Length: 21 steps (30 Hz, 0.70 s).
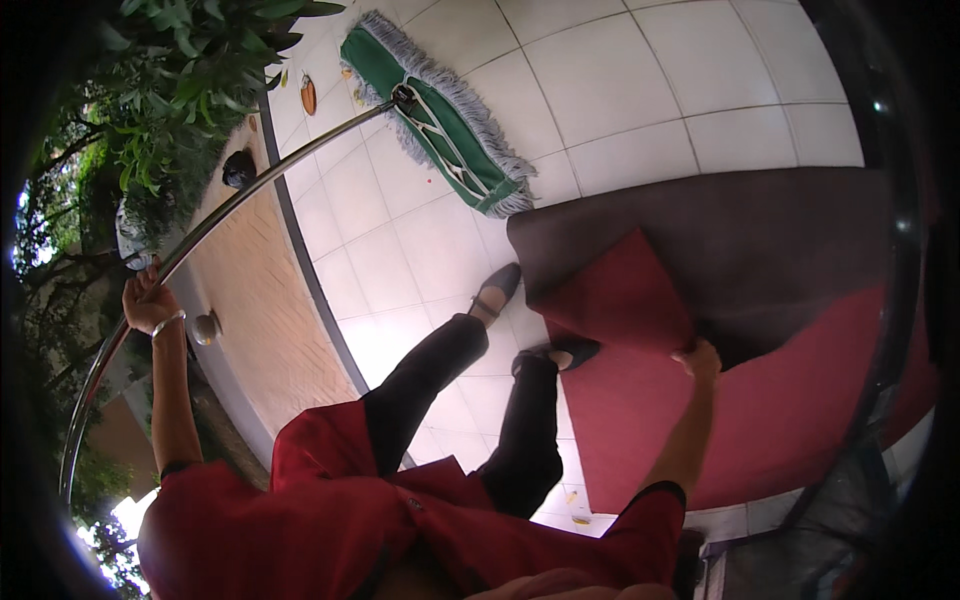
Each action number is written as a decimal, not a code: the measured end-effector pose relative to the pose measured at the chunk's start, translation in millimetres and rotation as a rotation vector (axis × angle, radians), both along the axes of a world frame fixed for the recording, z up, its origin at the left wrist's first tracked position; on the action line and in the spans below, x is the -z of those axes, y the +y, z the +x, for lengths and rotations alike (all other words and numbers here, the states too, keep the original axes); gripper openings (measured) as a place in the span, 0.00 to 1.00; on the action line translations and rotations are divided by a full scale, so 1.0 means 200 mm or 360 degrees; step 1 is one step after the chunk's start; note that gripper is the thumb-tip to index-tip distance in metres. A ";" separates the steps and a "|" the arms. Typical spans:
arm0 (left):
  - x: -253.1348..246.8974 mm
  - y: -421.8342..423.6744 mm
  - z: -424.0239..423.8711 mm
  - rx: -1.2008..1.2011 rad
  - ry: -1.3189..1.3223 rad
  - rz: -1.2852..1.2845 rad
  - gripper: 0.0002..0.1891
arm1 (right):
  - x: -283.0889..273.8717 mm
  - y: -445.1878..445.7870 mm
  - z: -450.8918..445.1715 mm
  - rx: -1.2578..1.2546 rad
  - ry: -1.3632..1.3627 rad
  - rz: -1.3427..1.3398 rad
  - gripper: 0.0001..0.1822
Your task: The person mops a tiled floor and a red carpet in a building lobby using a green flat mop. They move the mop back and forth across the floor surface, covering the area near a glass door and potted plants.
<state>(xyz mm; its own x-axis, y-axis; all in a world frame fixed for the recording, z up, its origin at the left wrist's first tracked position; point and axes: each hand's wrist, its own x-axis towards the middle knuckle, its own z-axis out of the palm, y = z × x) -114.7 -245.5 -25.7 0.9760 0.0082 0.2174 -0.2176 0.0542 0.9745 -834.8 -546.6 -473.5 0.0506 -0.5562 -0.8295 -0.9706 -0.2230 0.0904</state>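
Observation:
At the left, my left hand (150, 301) is closed around the long metal handle (247, 191) of a dust mop, a bracelet on its wrist. The handle runs up to the mop's flat head (442, 135), which has a green fabric back and a grey fringe and lies on the tiles. My right hand (701, 358) grips the edge of a red floor mat (675, 442) at the right. Part of the mat is folded over, showing its dark brown underside (765, 232), and a red corner (622, 292) is turned back on top of that.
Pale floor tiles (615, 82) lie around the mop and mat. A dark strip borders a tan paved area (262, 277) at the left, with leafy plants (180, 82) beyond. Dry leaves (308, 94) lie on the tiles. My feet stand beside the mat, one shoe (577, 352) at its edge.

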 end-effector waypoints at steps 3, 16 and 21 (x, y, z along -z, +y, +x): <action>0.01 0.07 0.05 0.0297 -0.0009 0.0023 0.14 | -0.20 0.09 0.04 0.0060 -0.0348 -0.0053 0.31; 0.10 -0.04 -0.01 0.0356 -0.0032 -0.0204 0.16 | -1.72 -0.70 0.78 -0.0304 -0.1118 -0.0683 0.20; 0.04 -0.16 0.02 0.0336 -0.0109 -0.0337 0.16 | -2.02 -0.98 1.34 -0.0803 -0.0994 -0.0671 0.21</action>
<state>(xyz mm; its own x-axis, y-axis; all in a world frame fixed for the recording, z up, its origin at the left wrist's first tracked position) -110.1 -278.5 -34.1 0.9440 -0.1413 0.2981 -0.2449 0.3054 0.9202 -566.3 -743.5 -70.4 0.7429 -0.5977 -0.3016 -0.6665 -0.7026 -0.2493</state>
